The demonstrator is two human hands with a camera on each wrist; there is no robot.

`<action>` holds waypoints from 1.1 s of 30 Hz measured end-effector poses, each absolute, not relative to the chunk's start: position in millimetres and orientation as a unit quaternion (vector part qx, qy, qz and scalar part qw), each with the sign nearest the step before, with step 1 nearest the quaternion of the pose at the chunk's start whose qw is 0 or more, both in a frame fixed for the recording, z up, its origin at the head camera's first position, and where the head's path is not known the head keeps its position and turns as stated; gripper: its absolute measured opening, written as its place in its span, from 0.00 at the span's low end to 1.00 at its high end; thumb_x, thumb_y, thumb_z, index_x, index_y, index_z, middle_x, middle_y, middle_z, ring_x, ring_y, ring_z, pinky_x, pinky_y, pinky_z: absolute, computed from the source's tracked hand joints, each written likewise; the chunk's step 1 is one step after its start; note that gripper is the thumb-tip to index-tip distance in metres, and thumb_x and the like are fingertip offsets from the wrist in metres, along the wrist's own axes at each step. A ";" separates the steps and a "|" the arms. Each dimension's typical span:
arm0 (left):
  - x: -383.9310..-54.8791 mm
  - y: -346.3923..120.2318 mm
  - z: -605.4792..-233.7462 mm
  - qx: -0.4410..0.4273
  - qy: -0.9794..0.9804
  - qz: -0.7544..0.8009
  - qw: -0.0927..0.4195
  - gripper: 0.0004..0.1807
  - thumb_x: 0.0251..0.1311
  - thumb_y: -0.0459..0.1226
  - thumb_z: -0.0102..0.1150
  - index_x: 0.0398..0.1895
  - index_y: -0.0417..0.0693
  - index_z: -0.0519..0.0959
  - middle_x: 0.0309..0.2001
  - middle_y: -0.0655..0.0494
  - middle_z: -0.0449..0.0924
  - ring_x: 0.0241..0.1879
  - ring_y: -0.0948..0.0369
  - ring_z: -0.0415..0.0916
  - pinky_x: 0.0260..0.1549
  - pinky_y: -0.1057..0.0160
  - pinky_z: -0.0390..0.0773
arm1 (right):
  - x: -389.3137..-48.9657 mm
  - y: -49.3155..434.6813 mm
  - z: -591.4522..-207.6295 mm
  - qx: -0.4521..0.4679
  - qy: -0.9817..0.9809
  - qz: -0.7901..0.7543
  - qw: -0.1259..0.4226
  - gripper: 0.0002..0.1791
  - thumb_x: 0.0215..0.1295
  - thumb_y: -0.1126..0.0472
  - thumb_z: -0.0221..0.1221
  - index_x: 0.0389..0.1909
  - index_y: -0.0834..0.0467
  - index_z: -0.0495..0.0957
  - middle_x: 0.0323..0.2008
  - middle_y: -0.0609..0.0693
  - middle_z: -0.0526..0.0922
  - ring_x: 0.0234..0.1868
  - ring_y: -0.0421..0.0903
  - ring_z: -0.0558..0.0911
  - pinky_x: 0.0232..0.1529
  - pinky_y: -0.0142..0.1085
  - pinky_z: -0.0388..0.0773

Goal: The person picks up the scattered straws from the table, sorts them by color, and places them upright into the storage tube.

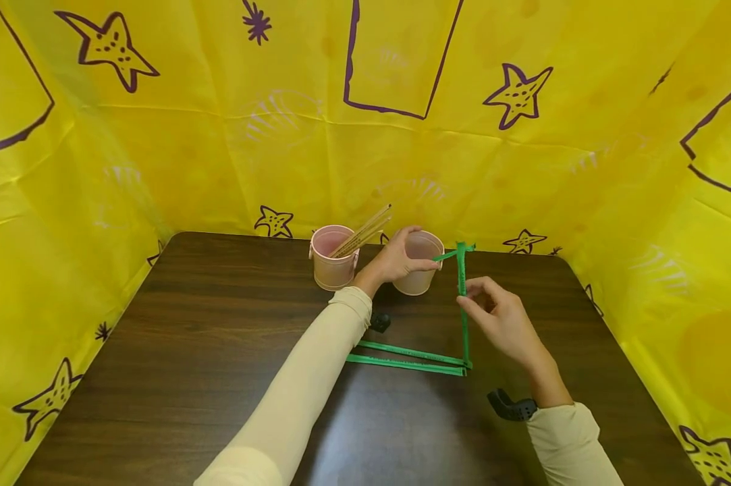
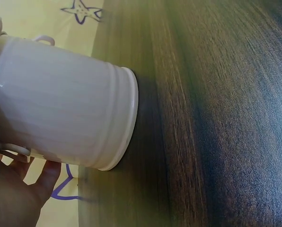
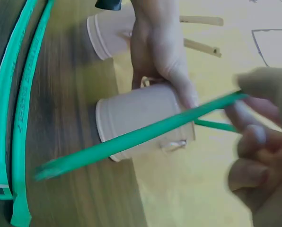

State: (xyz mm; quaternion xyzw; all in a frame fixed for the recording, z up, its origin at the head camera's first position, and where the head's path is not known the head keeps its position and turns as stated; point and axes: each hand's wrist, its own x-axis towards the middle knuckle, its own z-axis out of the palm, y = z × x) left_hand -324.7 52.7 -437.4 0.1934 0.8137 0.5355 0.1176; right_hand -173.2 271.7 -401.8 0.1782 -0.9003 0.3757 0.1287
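Observation:
Gripping a pale pink bucket at the rim, my left hand has its fingers at the far side and its thumb along the near side. The bucket stands upright on the table, its small side handle visible in the left wrist view. Between thumb and fingertips my right hand pinches a narrow green strip, just right of that bucket. A thinner green piece runs between the bucket's rim and the right fingers. Two more green strips with dark print lie on the table, partly behind my left forearm.
A second pink bucket stands to the left, with several thin wooden sticks leaning in it. Dark wristbands sit on both wrists. Yellow sheeting with purple drawings walls the dark wooden table at the back and sides.

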 end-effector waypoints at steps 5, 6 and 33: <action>-325.5 49.1 -437.4 0.193 0.814 0.536 0.115 0.55 0.54 0.56 0.75 0.80 0.59 0.53 0.80 0.49 0.51 0.76 0.46 0.59 0.72 0.42 0.66 | -181.6 260.9 -398.4 0.125 -0.833 0.490 0.222 0.10 0.69 0.70 0.62 0.50 0.63 0.79 0.34 0.43 0.81 0.25 0.36 0.71 0.27 0.27 0.68; -325.7 48.9 -437.8 0.193 0.812 0.538 0.116 0.55 0.54 0.56 0.75 0.80 0.59 0.53 0.80 0.49 0.50 0.76 0.46 0.58 0.72 0.42 0.65 | -183.2 259.2 -397.4 0.112 -0.816 0.516 0.234 0.10 0.70 0.70 0.61 0.50 0.65 0.79 0.34 0.42 0.81 0.25 0.36 0.71 0.27 0.27 0.68; -324.7 53.7 -436.5 0.194 0.808 0.544 0.113 0.54 0.54 0.52 0.76 0.80 0.57 0.54 0.80 0.48 0.51 0.77 0.45 0.56 0.72 0.41 0.65 | -240.2 245.0 -402.8 -0.024 -0.523 0.778 0.347 0.08 0.74 0.60 0.57 0.42 0.56 0.66 0.23 0.48 0.69 0.11 0.37 0.62 0.13 0.26 0.58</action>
